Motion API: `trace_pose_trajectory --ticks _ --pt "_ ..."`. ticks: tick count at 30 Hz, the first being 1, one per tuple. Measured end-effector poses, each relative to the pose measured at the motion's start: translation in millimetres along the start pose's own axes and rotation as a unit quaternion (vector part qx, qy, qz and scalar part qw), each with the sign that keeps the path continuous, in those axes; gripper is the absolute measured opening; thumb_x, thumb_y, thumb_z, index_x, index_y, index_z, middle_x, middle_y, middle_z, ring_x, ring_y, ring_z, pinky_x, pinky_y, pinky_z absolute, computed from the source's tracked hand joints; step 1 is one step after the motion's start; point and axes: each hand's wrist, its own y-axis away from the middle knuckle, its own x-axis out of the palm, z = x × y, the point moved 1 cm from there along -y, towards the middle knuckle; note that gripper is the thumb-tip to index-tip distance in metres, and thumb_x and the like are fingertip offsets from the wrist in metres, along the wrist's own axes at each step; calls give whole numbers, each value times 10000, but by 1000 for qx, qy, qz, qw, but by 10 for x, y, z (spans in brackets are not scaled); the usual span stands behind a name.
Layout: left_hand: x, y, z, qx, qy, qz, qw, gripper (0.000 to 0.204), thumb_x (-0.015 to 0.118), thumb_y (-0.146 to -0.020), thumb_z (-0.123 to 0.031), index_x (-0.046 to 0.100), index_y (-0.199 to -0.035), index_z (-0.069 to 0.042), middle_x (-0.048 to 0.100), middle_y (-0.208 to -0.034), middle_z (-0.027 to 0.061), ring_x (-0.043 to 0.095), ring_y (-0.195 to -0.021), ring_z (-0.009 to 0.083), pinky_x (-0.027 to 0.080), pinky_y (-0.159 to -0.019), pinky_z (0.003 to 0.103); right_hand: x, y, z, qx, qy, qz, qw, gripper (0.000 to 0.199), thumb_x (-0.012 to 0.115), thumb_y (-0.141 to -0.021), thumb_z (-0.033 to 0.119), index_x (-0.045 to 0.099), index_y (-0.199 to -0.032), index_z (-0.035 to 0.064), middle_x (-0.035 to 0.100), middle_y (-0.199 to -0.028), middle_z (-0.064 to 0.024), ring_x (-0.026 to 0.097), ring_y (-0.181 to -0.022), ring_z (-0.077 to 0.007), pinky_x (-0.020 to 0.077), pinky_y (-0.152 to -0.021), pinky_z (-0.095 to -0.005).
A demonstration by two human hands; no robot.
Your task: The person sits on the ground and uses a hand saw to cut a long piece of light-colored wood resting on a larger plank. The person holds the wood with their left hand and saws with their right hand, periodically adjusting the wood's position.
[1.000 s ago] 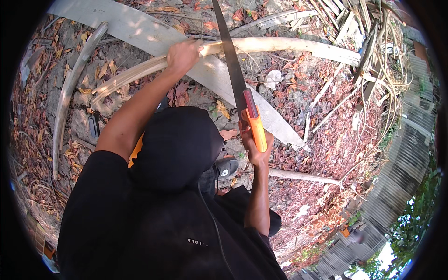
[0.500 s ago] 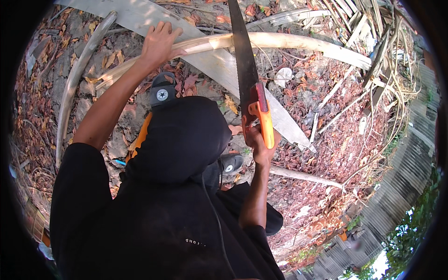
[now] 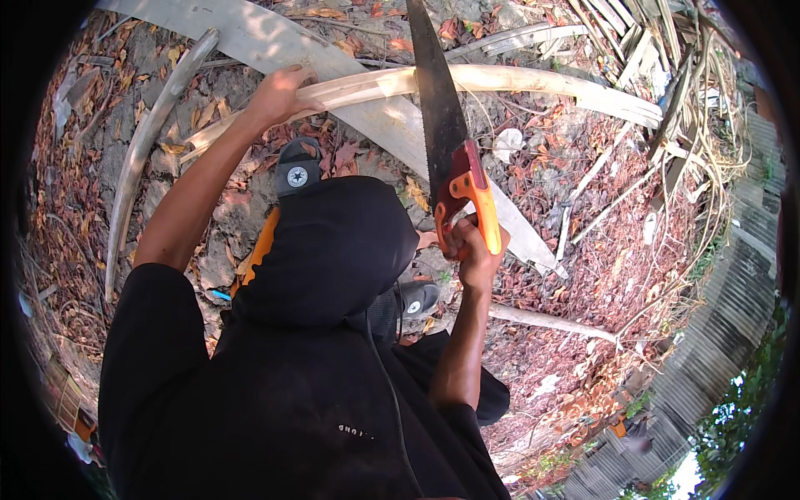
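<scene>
A long pale wooden pole lies across the upper middle, stripped of bark. My left hand is closed around its left part, the fingertips partly hidden behind the wood. My right hand grips the orange-and-red handle of a handsaw. The saw's dark toothed blade points away from me and crosses the pole near its middle, with the teeth facing left. Whether the teeth are sunk into the wood cannot be made out. Beneath the pole, a flat grey board runs slantwise over the ground.
At the left lies a curved grey branch. Split wood strips and a tangle of thin vines are heaped at the upper right. Dry leaves cover the ground around my sandals. Corrugated sheeting borders the right side.
My left hand's raised fingers have come down around the pole. My right hand and the saw's handle have tilted slightly, showing more of the handle's side. The view has shifted a little.
</scene>
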Motion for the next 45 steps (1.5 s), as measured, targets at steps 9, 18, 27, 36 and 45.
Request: trace_pose_trajectory --ticks 9,18,27,36,45 --pt "-175 88 -68 84 -116 69 987 251 681 -828 -132 671 -1065 -49 683 -904 173 665 -795 347 519 -726 460 -117 3 -182 -28 9 -5 1000 200 596 -808 107 567 -763 -86 490 -569 -75 453 -466 -141 372 -444 -284" --pt "-235 424 -266 47 -204 -27 977 493 780 -777 -283 637 -1238 -179 519 -1172 80 490 -1124 269 415 -896 419 -30 16 -285 -37 -15 -13 999 195 670 -797 156 643 -743 -30 568 -551 -35 505 -443 -97 389 -427 -243" --pt "41 684 -330 42 -248 -130 959 485 727 -836 -253 629 -1311 -258 445 -1257 90 396 -1221 294 287 -991 475 17 0 -249 -42 -9 10 999 179 655 -820 138 610 -731 -11 558 -548 -27 503 -441 -91 375 -420 -237" --pt "48 873 -309 42 -187 -120 974 342 741 -773 -151 691 -1109 -112 537 -1130 81 485 -1137 295 345 -944 452 36 88 -242 -28 0 -9 1000 195 663 -817 143 589 -701 4 546 -552 -11 484 -458 -73 366 -435 -235" --pt "-580 1003 -443 -102 -66 -129 984 546 799 -762 -340 631 -1214 -85 561 -979 115 568 -941 295 457 -834 419 -78 289 -401 -66 74 -21 995 181 646 -802 129 608 -720 -27 524 -525 -17 467 -441 -90 351 -430 -243"
